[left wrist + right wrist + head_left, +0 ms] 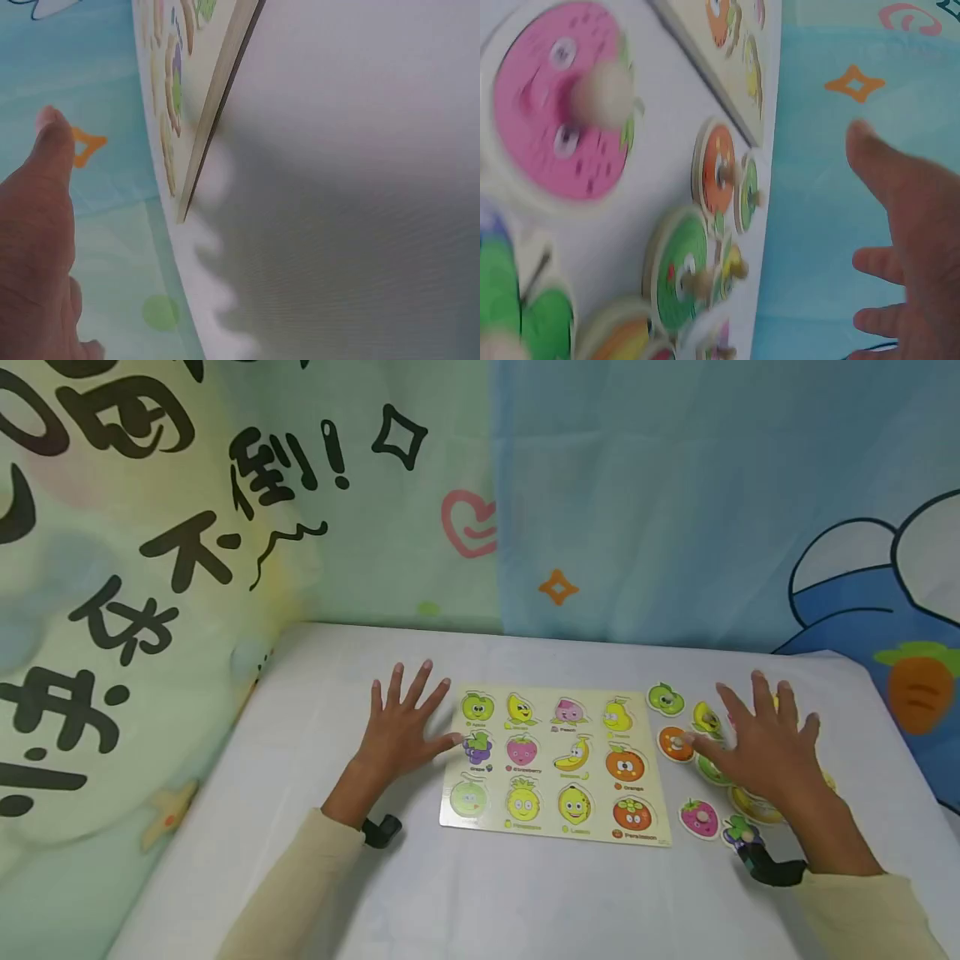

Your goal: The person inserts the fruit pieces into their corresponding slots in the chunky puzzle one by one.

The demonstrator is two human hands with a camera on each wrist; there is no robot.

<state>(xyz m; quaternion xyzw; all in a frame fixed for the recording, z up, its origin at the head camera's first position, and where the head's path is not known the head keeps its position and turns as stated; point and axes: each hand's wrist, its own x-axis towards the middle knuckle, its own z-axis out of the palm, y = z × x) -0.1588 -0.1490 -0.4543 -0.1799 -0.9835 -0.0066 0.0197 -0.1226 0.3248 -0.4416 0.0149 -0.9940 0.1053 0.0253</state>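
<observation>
A flat fruit puzzle board lies on the white table, with rows of printed fruit pictures. My left hand is spread above the table at the board's left edge, its thumb tip overlapping the grape picture in the head view. Spread out too, my right hand hovers over a scatter of knobbed wooden fruit pieces right of the board. Around it lie a green apple piece, an orange piece, a strawberry piece and a grape piece. Several others are partly hidden beneath that hand. Neither hand holds anything.
The white tablecloth covers the whole table. Printed curtains with lettering and cartoon shapes hang behind and on the left. A black wrist-camera mount sits on the left wrist, another on the right.
</observation>
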